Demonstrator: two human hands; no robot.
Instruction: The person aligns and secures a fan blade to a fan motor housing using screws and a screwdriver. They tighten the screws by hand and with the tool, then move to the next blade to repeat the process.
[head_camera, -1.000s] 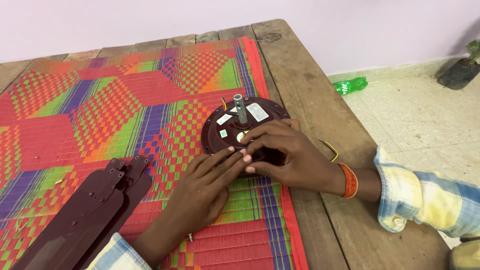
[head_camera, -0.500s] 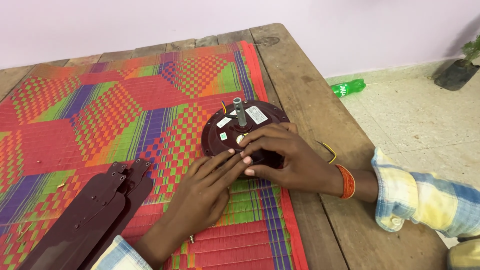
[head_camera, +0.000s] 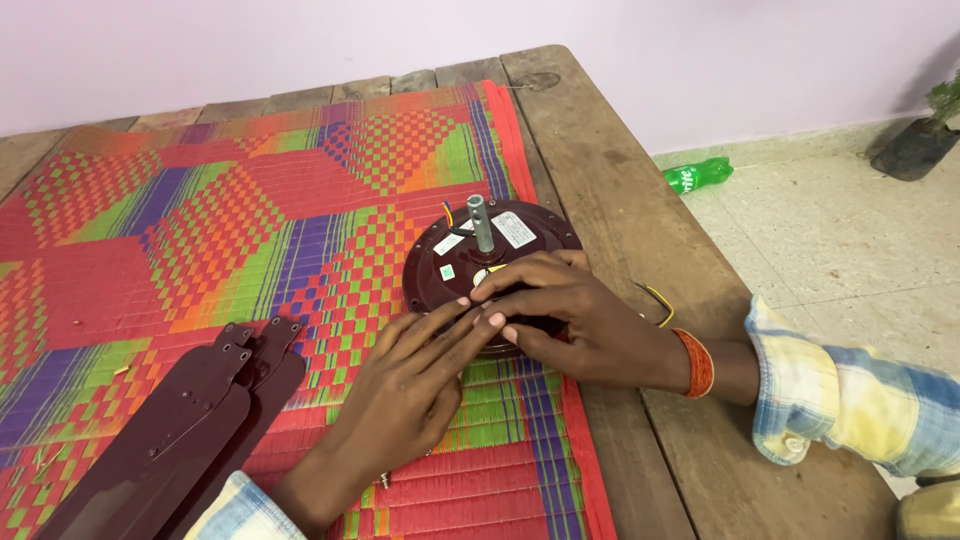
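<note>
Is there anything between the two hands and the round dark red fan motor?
Nothing visible: the left hand and the right hand both lie directly on the fan motor.

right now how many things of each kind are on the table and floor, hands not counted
fan motor: 1
fan blades: 2 that show, stacked
mat: 1
green bottle on the floor: 1
dark pot on the floor: 1
total: 6

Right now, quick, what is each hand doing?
Left hand: open, fingers flat, tips touching the round maroon fan motor.
Right hand: open, fingers laid over the fan motor's near edge, gripping nothing that shows.
</note>
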